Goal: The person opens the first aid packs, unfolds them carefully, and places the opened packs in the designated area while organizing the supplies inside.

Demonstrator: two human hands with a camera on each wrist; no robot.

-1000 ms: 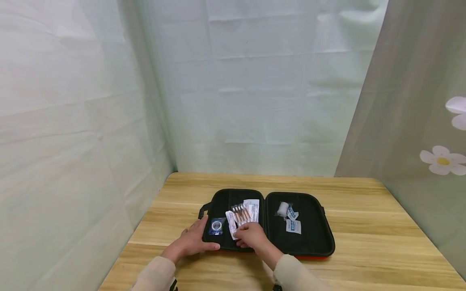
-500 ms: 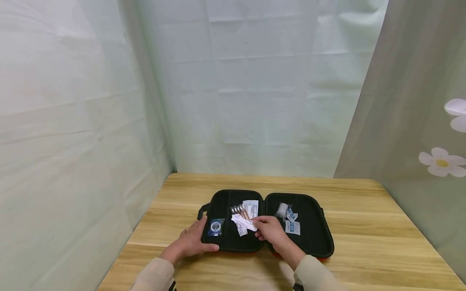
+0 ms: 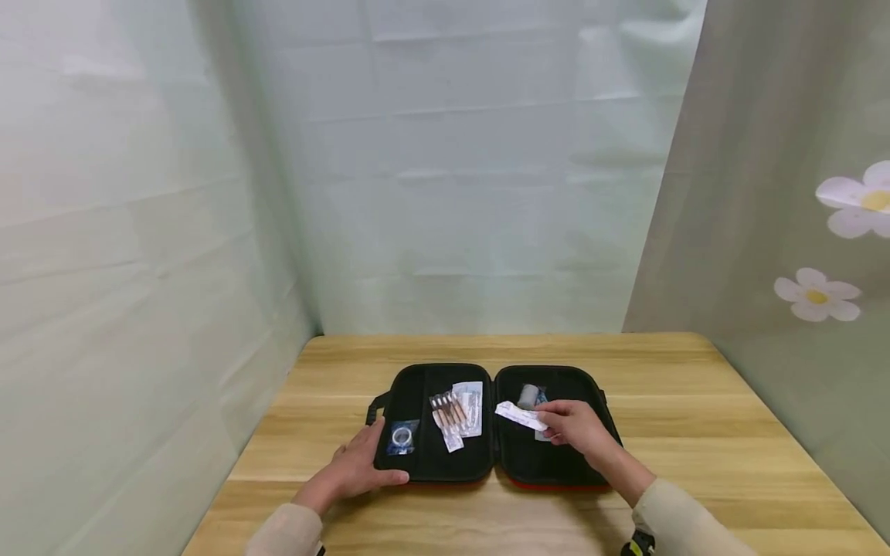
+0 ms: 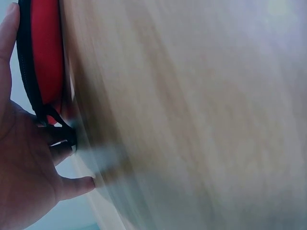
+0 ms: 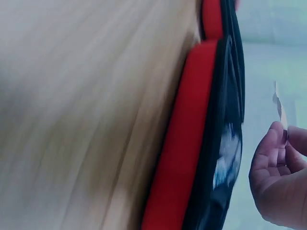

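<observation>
In the head view my right hand (image 3: 573, 426) pinches one end of a narrow white printed packet (image 3: 521, 415), held above the right half of an open black-lined case (image 3: 452, 465). Seen edge-on in the right wrist view, the packet (image 5: 280, 105) sticks up from thumb and fingers. My left hand (image 3: 358, 462) rests at the case's near left corner with fingers spread and thumb along the front edge. The left wrist view shows its fingers by the case's red shell (image 4: 47, 57) and black handle (image 4: 62, 125).
In the left half lie a wrapped white tape roll (image 3: 401, 437), a pack of cotton-tipped swabs (image 3: 448, 411) and a white printed sachet (image 3: 471, 401). A white roll (image 3: 528, 397) lies in the right half. The case stands on a wooden table (image 3: 709, 432) before hanging curtains.
My right hand has picked up the narrow white packet from the left half and carried it rightward over the right half. The left hand stays at the case's corner. The head view has shifted slightly.
</observation>
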